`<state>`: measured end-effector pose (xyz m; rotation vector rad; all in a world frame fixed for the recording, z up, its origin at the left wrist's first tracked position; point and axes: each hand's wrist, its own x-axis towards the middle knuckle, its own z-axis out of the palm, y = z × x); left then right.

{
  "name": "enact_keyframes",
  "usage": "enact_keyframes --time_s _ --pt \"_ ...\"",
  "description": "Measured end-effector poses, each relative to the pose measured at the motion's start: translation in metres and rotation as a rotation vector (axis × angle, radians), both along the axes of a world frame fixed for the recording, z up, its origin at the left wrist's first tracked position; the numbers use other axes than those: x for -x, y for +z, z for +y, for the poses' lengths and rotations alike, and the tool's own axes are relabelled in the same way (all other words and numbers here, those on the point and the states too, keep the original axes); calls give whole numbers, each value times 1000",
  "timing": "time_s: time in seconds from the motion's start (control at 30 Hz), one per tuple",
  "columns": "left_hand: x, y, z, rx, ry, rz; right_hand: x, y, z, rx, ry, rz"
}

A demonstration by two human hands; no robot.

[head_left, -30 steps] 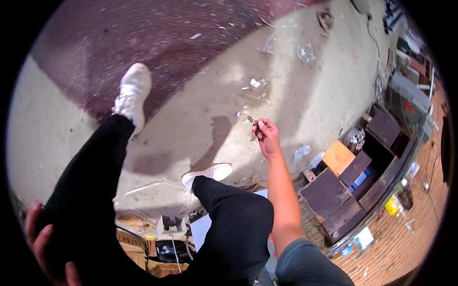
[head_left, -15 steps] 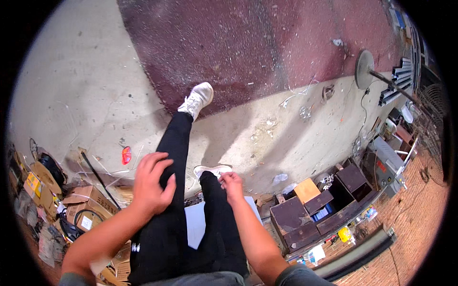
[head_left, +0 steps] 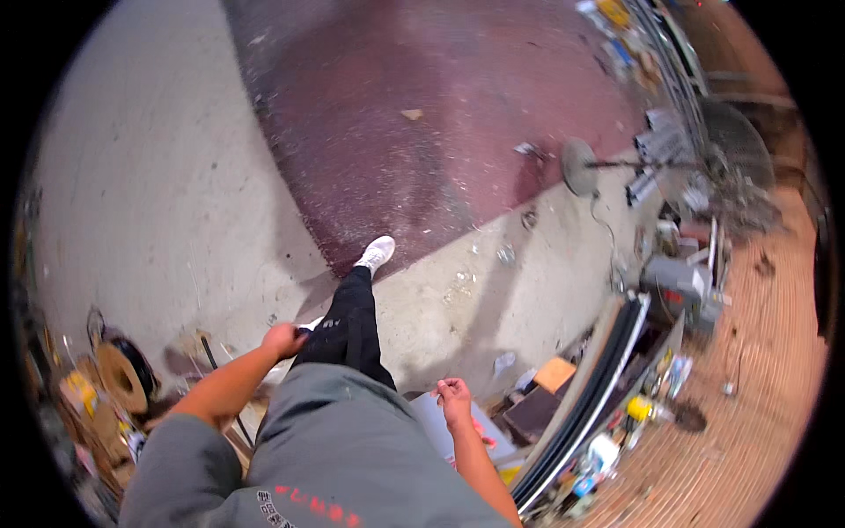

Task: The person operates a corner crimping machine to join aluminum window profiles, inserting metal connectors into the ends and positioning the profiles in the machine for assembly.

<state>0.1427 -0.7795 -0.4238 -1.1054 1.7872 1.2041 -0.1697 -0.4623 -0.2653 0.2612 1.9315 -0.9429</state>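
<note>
Two hands: both are seen low in the view, one on each side of the dark trouser leg point(head_left: 348, 321).
Left hand point(head_left: 283, 340): curled into a loose fist just beside the thigh; nothing can be made out inside it, so whether anything is gripped cannot be told.
Right hand point(head_left: 453, 393): fingers drawn in narrow, thumb against fingertips; something small may be pinched there, but it is too small and blurred to be told.
Stance: one white shoe point(head_left: 376, 254) is set forward on the concrete floor point(head_left: 132, 194), at the edge of the dark red floor patch point(head_left: 440, 132).
Nearby on the right: an orange-brown box point(head_left: 554, 375) and a dark box point(head_left: 531, 415) lie just beyond the right hand; long dark strips point(head_left: 590, 396) lean past them.
Nearby on the left: cable reels and cardboard clutter point(head_left: 110, 378) are heaped by the left arm.
Farther off: a standing fan point(head_left: 581, 165) is seen near a cluttered wall.
Progress: it is judged that no object is clearly in hand and nothing is being set down; the work looks between steps, with any handling of the boxes left undone.
</note>
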Motion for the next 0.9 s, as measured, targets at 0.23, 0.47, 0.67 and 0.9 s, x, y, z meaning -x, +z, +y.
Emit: enact_keyframes --time_s 0.23,0.47,0.67,0.9 --pt "-75 75 -28 -185 -315 -180 -116 42 68 20 -305 250" --pt "-52 84 -99 -186 -316 -126 -143 65 43 -43 -529 316" --pt "-29 104 -168 -190 -387 -154 -146 107 -48 -82 -595 300" --pt "-20 108 -202 -210 -542 -186 -174 118 -68 -79 -708 311"
